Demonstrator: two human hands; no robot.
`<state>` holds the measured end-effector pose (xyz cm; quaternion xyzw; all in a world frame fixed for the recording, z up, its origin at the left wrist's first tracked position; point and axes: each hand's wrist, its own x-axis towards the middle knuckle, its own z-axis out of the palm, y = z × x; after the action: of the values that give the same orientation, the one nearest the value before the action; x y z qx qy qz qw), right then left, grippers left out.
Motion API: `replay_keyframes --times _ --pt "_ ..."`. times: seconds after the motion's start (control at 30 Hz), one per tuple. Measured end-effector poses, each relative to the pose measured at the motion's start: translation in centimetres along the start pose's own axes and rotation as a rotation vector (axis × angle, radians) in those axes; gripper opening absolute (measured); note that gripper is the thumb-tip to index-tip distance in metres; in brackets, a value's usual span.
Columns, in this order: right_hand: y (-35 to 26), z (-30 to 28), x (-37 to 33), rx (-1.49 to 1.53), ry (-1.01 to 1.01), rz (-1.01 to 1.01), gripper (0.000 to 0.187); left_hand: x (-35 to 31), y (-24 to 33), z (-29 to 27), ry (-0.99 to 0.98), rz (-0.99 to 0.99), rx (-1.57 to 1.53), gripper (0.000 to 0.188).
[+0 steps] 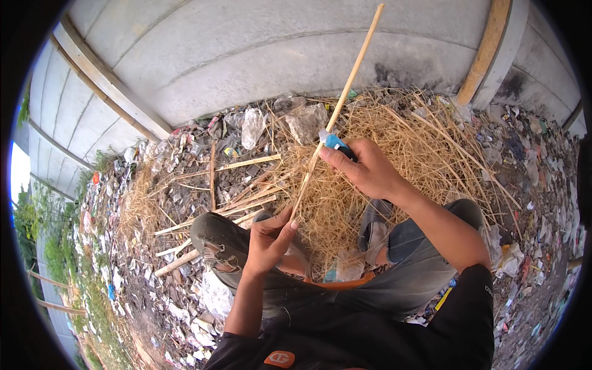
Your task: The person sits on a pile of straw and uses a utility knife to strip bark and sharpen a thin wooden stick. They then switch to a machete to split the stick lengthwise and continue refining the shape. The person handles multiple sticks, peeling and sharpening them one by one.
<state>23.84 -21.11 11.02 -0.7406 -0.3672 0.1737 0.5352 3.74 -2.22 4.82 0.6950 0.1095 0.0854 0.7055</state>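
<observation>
A long, thin, pale stick (pixel 350 77), which looks like split bamboo, slants up and away from my lap toward the wall. My left hand (pixel 270 243) is closed round its near end, thumb along the stick. Farther up, my right hand (pixel 372 169) grips a small blue and black hand tool (pixel 337 144). The light-coloured tip of this tool touches the stick about midway along; its exact kind is partly hidden by my fingers. Beneath the stick, between my bent knees, lies a heap of straw-coloured shavings (pixel 336 216).
Several split bamboo strips (pixel 246 203) lie on the ground left of the shavings. Litter and plastic scraps (pixel 185 314) cover the ground around. A grey concrete wall (pixel 265 61) with posts stands ahead, a pale rock (pixel 306 122) at its foot. Something orange (pixel 339 284) shows beneath me.
</observation>
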Motion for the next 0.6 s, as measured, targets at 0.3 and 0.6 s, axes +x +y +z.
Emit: replay_keyframes --times 0.3,0.6 --pt "1.3 0.0 0.4 -0.009 0.098 -0.015 0.033 -0.1 -0.7 1.3 0.047 0.039 0.258 0.050" --pt "1.8 -5.3 1.7 -0.400 0.345 -0.120 0.047 -2.2 -1.5 -1.0 0.102 0.109 0.254 0.034"
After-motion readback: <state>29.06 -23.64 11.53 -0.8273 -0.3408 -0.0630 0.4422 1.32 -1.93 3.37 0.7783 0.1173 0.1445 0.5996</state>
